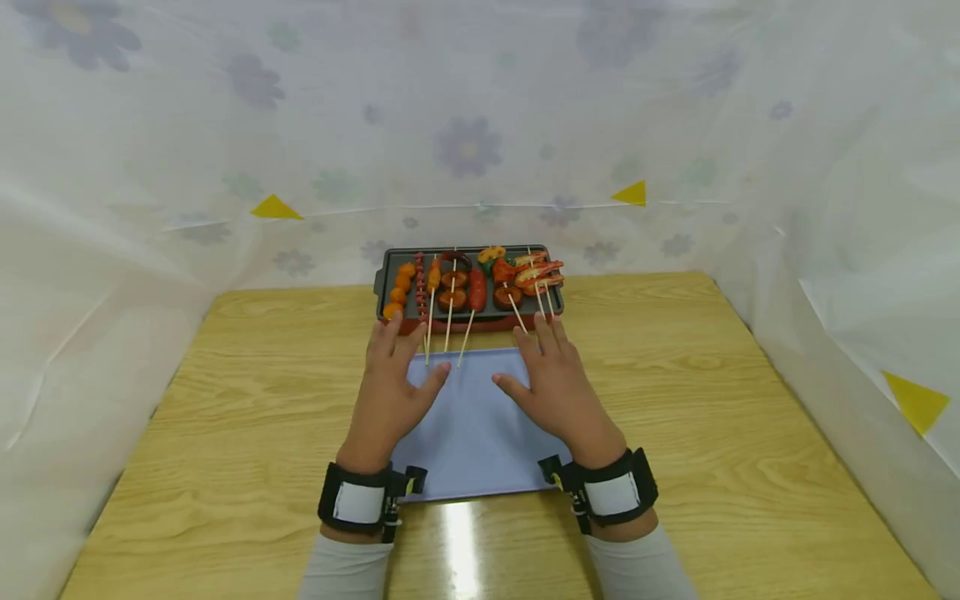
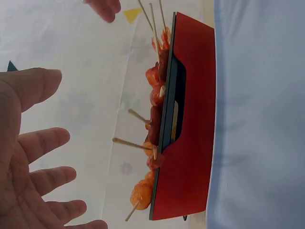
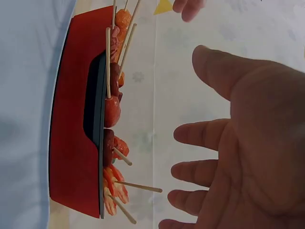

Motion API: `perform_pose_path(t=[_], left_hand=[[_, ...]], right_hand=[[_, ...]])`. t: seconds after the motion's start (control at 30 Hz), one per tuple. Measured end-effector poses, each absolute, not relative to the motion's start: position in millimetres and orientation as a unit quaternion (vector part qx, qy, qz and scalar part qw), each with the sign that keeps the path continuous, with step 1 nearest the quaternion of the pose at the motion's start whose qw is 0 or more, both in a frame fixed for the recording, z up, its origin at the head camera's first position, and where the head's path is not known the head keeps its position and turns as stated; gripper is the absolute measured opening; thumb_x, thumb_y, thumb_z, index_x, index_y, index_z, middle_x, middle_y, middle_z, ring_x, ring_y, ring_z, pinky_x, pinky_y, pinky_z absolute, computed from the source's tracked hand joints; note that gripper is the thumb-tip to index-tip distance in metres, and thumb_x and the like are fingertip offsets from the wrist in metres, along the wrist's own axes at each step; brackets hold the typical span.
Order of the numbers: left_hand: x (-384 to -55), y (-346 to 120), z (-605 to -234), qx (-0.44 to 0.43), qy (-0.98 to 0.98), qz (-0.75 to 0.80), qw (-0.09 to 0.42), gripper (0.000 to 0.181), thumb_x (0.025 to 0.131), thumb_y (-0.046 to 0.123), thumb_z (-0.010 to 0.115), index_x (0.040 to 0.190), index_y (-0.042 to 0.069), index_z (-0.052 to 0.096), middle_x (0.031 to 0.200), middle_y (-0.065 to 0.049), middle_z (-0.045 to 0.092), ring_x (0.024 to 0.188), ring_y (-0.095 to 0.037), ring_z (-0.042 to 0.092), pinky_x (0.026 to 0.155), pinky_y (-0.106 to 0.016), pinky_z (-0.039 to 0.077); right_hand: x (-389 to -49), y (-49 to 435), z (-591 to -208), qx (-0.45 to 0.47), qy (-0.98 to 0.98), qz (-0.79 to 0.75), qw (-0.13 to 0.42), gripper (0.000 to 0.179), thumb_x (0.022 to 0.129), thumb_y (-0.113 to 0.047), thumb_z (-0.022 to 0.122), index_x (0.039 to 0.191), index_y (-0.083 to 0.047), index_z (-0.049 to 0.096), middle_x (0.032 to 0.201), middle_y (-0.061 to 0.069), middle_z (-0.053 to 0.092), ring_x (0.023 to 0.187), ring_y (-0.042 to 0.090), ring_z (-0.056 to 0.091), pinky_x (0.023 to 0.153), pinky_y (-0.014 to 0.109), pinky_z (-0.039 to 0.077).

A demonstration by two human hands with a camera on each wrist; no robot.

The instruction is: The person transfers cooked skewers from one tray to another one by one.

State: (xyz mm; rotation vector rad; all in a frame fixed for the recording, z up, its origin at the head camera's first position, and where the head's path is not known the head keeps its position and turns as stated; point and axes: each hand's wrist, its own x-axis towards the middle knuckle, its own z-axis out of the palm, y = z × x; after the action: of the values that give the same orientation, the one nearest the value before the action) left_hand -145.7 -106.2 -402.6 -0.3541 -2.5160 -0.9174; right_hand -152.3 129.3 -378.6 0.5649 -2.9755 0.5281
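Observation:
Both hands hover over a pale blue cloth-like mat (image 1: 472, 425), fingers spread and holding nothing. My left hand (image 1: 393, 387) is over the mat's left side, its fingertips near the front of a red and black tabletop grill (image 3: 76, 119). The right hand (image 1: 558, 392) mirrors it on the right side. Several skewers lie across the grill plate, sticks pointing forward. Orange balls (image 1: 399, 292) are at the left, then a thin pink meat skewer (image 1: 421, 283), round brown slices (image 1: 453, 290), a red sausage (image 1: 477, 289), a vegetable skewer (image 1: 504, 271), and shrimp (image 1: 538, 273) at the right.
The wooden table (image 1: 247, 433) extends on both sides of the mat. A white flowered sheet (image 1: 465, 100) hangs behind and along the sides, with yellow triangles (image 1: 276, 207) on it. Each wrist wears a black strap (image 1: 358, 498) with a small camera mount.

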Motion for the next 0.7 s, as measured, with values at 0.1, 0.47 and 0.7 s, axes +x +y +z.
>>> perform_pose_path(t=[0.1, 0.47, 0.7], left_hand=[[-147.1, -112.9, -402.6, -0.096, -0.895, -0.359, 0.247, 0.052, 0.082, 0.03, 0.07, 0.124, 0.002, 0.058, 0.134, -0.024, 0.043, 0.127, -0.038, 0.032, 0.097, -0.061, 0.037], [-145.8, -166.6, -417.9, 0.105, -0.901, -0.42, 0.019, 0.057, 0.091, 0.032, 0.052, 0.133, -0.005, 0.041, 0.115, -0.027, 0.049, 0.093, -0.035, 0.053, 0.077, -0.049, 0.046], [-148.8, -172.4, -433.3, 0.128, -0.885, -0.429, -0.132, 0.056, 0.093, 0.036, 0.05, 0.132, -0.003, 0.041, 0.115, -0.025, 0.055, 0.074, -0.022, 0.06, 0.064, -0.036, 0.052]], right_hand=[[-154.1, 132.9, -378.2, 0.199, -0.958, 0.201, 0.04, 0.072, 0.091, -0.049, 0.053, 0.145, -0.006, 0.032, 0.153, 0.025, 0.013, 0.138, 0.04, 0.003, 0.107, 0.061, 0.023], [-154.6, 142.3, -376.1, 0.225, -0.934, 0.264, 0.085, 0.065, 0.091, -0.04, 0.057, 0.142, -0.004, 0.037, 0.151, 0.022, 0.023, 0.138, 0.033, 0.015, 0.104, 0.057, 0.031], [-155.7, 146.7, -375.0, 0.227, -0.926, 0.276, 0.122, 0.057, 0.09, -0.033, 0.06, 0.136, -0.002, 0.045, 0.146, 0.023, 0.031, 0.135, 0.034, 0.024, 0.102, 0.057, 0.035]])
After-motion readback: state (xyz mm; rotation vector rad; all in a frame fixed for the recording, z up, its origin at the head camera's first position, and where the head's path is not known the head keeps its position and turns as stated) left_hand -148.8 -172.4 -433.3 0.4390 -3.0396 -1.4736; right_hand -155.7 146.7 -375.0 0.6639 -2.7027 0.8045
